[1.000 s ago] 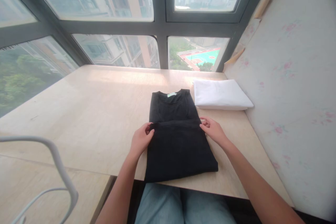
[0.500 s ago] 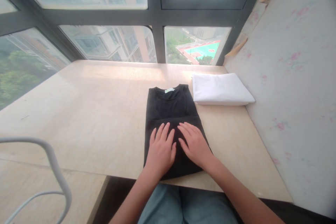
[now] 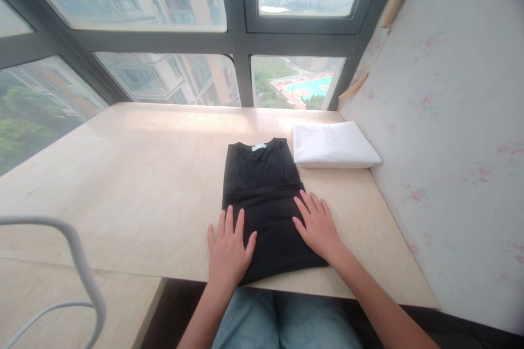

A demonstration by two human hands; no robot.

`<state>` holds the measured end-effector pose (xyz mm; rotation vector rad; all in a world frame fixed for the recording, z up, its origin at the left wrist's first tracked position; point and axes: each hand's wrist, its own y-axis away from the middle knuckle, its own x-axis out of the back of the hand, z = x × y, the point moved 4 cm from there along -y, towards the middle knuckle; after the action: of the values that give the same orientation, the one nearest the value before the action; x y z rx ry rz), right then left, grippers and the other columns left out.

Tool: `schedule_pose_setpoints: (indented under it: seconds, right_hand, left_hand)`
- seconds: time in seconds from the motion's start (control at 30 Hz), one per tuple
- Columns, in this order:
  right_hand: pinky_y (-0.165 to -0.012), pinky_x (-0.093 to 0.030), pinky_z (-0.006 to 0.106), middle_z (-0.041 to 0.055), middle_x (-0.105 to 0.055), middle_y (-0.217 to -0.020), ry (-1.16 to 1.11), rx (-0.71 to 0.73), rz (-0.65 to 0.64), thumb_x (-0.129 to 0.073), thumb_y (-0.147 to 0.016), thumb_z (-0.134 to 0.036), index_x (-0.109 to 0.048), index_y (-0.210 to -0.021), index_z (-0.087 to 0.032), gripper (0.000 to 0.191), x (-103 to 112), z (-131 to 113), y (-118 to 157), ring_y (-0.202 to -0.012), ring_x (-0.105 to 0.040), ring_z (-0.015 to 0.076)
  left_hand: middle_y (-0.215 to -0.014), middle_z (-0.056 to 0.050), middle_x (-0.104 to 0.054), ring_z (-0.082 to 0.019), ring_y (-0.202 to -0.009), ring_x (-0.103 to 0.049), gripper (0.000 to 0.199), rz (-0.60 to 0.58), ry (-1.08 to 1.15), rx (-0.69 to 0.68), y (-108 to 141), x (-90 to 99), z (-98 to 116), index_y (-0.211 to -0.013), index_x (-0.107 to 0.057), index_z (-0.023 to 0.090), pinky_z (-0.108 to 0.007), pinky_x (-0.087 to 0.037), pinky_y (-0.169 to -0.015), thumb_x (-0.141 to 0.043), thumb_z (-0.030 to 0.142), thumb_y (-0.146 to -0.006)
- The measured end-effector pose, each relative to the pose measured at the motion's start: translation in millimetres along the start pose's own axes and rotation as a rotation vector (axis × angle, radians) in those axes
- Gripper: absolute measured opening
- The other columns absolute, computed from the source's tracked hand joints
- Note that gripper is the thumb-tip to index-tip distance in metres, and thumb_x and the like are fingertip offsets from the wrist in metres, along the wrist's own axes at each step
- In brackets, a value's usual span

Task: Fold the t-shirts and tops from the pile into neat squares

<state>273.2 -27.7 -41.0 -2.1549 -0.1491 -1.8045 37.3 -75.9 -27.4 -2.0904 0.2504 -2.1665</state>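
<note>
A black T-shirt lies folded on the pale tabletop, its neckline and light label facing the window. The lower part is folded up over the front, its edge crossing below the neckline. My left hand rests with fingers spread at the shirt's left edge, partly over the table. At the right edge lies my right hand, fingers stretched out on the fabric. Neither hand grips anything.
A folded white cloth sits right of the shirt's neckline, close to the papered wall. Grey window frames rise behind the table. A white curved tube or cable loops at the lower left.
My hands have moved apart from the middle of the shirt, the left one to the left edge and the right one to the right edge. The view has tilted slightly up.
</note>
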Motion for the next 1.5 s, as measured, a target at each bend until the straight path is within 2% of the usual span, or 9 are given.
schedule_pose_setpoints:
  seconds: [0.13, 0.33, 0.53, 0.73, 0.87, 0.97, 1.07, 1.3, 1.5]
  right_hand:
    - [-0.115, -0.027, 0.056, 0.0139, -0.036, -0.156, -0.022, 0.056, 0.065, -0.042, -0.097, -0.036, -0.050, -0.143, -0.014, 0.051, 17, -30, 15, -0.145, -0.029, 0.0343]
    - [-0.117, -0.028, 0.049, 0.0088, -0.034, -0.158, -0.089, 0.242, 0.046, -0.044, -0.097, -0.031, -0.041, -0.150, -0.019, 0.054, 9, -70, 47, -0.146, -0.030, 0.0282]
    - [-0.115, -0.031, 0.052, 0.0078, -0.028, -0.161, -0.049, 0.206, 0.019, -0.045, -0.097, -0.031, -0.036, -0.152, -0.021, 0.058, 4, -30, 65, -0.147, -0.028, 0.0295]
    - [-0.112, -0.037, 0.052, 0.0098, -0.049, -0.148, -0.219, 0.039, 0.127, -0.043, -0.097, -0.029, -0.051, -0.142, -0.020, 0.046, 6, 21, 81, -0.139, -0.040, 0.0296]
    - [-0.099, -0.049, 0.045, 0.0121, -0.066, -0.123, -0.555, -0.227, 0.197, -0.043, -0.097, -0.032, -0.061, -0.126, -0.018, 0.037, 7, 46, 99, -0.115, -0.060, 0.0257]
    - [-0.082, -0.055, 0.036, 0.0103, -0.069, -0.108, -0.842, -0.446, 0.054, -0.048, -0.095, -0.040, -0.061, -0.123, -0.019, 0.037, 3, 50, 110, -0.093, -0.067, 0.0218]
    - [-0.068, -0.053, 0.031, 0.0073, -0.069, -0.097, -1.039, -0.542, -0.099, -0.054, -0.091, -0.043, -0.061, -0.120, -0.018, 0.039, 1, 45, 111, -0.075, -0.064, 0.0175]
    - [-0.049, -0.042, 0.024, 0.0103, -0.068, -0.106, -1.313, -0.696, -0.167, -0.064, -0.079, -0.044, -0.059, -0.122, -0.017, 0.051, 5, 37, 103, -0.067, -0.062, 0.0143]
    - [-0.047, -0.046, 0.024, 0.0110, -0.066, -0.117, -1.301, -0.537, -0.291, -0.058, -0.083, -0.039, -0.039, -0.145, -0.023, 0.067, 5, 24, 104, -0.054, -0.056, 0.0089]
  left_hand:
    - [-0.155, -0.018, -0.038, -0.035, -0.142, -0.036, 0.051, 0.017, 0.022, -0.145, 9, 14.8, 20, -0.141, -0.051, 0.012, -0.059, -0.026, -0.114, -0.044, 0.030, -0.094]
    - [-0.161, -0.009, -0.028, -0.032, -0.146, -0.029, 0.060, 0.002, 0.032, -0.326, 35, 14.2, 50, -0.152, -0.036, 0.023, -0.054, -0.024, -0.116, -0.046, 0.029, -0.092]
    - [-0.162, -0.009, -0.026, -0.034, -0.147, -0.027, 0.068, 0.000, 0.014, -0.284, 55, 5.6, 25, -0.154, -0.030, 0.023, -0.052, -0.024, -0.115, -0.047, 0.047, -0.094]
    - [-0.158, -0.011, -0.035, -0.033, -0.144, -0.034, 0.068, 0.030, 0.071, -0.259, 76, 12.8, -6, -0.152, -0.036, 0.021, -0.049, -0.029, -0.115, -0.052, 0.048, -0.092]
    - [-0.146, -0.012, -0.051, -0.029, -0.131, -0.050, 0.055, 0.092, 0.302, -0.049, 89, 27.3, -32, -0.143, -0.048, 0.021, -0.045, -0.045, -0.105, -0.051, 0.042, -0.092]
    - [-0.119, -0.010, -0.067, -0.024, -0.095, -0.067, 0.049, 0.042, 0.522, 0.232, 96, 30.4, -49, -0.131, -0.056, 0.021, -0.038, -0.057, -0.081, -0.053, 0.048, -0.090]
    - [-0.103, -0.006, -0.069, -0.016, -0.065, -0.064, 0.054, -0.091, 0.721, 0.428, 102, 22.1, -57, -0.126, -0.058, 0.021, -0.031, -0.056, -0.062, -0.057, 0.055, -0.084]
    - [-0.101, -0.007, -0.069, -0.019, -0.076, -0.068, 0.070, -0.192, 1.072, 0.639, 105, 8.0, -61, -0.126, -0.057, 0.016, -0.030, -0.057, -0.072, -0.068, 0.060, -0.072]
    - [-0.130, -0.013, -0.059, -0.014, -0.073, -0.068, 0.075, -0.143, 1.298, 0.706, 98, 21.6, -46, -0.133, -0.050, 0.020, -0.031, -0.059, -0.077, -0.075, 0.054, -0.071]
